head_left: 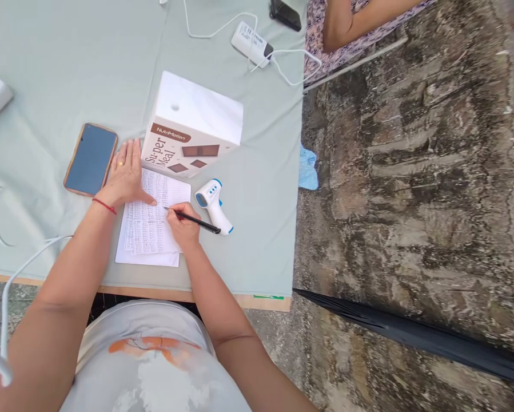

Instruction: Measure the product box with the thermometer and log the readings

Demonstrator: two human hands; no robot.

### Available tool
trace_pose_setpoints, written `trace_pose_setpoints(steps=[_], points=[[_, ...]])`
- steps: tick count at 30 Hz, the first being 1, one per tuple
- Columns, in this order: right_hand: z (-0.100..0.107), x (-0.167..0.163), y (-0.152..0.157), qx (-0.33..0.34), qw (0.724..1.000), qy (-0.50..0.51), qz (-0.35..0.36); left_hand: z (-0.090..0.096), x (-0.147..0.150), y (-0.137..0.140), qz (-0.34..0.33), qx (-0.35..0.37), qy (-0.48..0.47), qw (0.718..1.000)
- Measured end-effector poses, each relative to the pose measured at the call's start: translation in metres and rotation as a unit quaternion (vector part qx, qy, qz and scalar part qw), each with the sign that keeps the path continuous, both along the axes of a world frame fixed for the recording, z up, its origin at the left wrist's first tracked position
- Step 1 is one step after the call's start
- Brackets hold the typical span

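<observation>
Many small written rows (pixel 145 220) fill the paper (pixel 155 237) by the white box (pixel 200 109), but from far off I guess its paler right side has room, with my left hand (pixel 127 174) flat and my right hand (pixel 184 230) holding a pen (pixel 203 224).

Before you, a pale grey-green cloth (pixel 261 243) covers the surface (pixel 278 303), leaving its brown near edge bare. To your right stretches rough, blotched stone ground (pixel 411 189); grey paving (pixel 23 298) shows at your lower left, under soft, even light.
</observation>
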State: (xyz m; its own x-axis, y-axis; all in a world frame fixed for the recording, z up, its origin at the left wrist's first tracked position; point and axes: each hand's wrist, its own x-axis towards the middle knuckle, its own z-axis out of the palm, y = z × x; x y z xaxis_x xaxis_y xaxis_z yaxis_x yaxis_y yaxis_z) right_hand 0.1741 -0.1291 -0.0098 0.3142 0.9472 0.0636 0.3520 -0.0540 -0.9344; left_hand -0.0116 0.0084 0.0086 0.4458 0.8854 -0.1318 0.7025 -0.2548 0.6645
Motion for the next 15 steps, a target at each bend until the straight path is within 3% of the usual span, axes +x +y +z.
trace_pose_setpoints(steps=[15], points=[[-0.0040, 0.0003, -0.0013, 0.000, 1.000, -0.001, -0.019, -0.0008, -0.0012, 0.0006, -0.004, 0.001, 0.002, 1.000]])
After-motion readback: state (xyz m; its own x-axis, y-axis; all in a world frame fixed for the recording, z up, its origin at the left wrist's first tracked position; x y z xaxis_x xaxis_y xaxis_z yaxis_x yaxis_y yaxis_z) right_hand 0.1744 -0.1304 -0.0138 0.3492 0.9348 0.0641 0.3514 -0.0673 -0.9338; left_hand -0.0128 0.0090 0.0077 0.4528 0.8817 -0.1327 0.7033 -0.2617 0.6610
